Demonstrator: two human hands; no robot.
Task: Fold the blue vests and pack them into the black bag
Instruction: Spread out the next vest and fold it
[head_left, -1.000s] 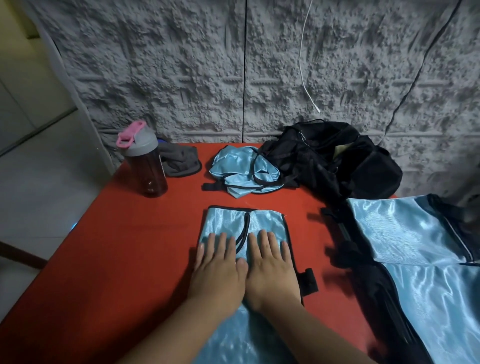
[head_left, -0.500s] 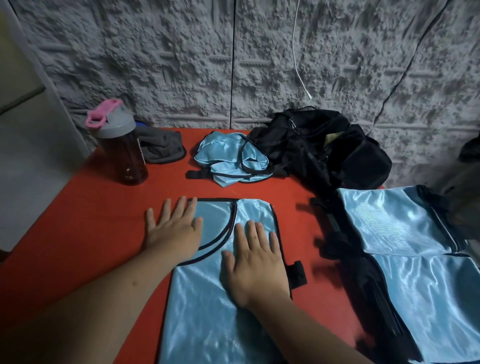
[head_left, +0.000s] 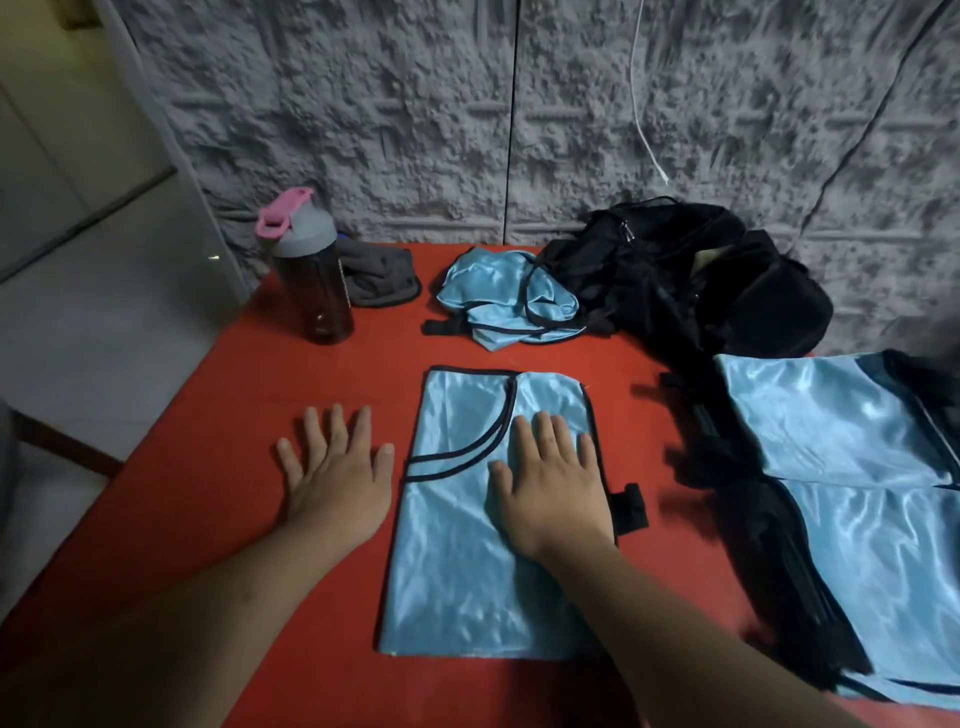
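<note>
Red worktop (head_left: 218, 457), upper frame: bottle (head_left: 311, 270), grey cloth (head_left: 382, 278), crumpled vest (head_left: 506, 301), black bag (head_left: 691, 280). Left hand (head_left: 337, 478) flat, released; right hand (head_left: 553, 488) flat on folded vest (head_left: 462, 561).

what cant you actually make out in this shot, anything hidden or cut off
Head view only:
- Inside of the black bag: dark, its own folds hide the contents.
- Vests at right: cut off by the frame edge, so their count is unclear.
- Grey cloth: partly behind the bottle.
- Vest under the right hand: the hand and forearm cover part.
</note>
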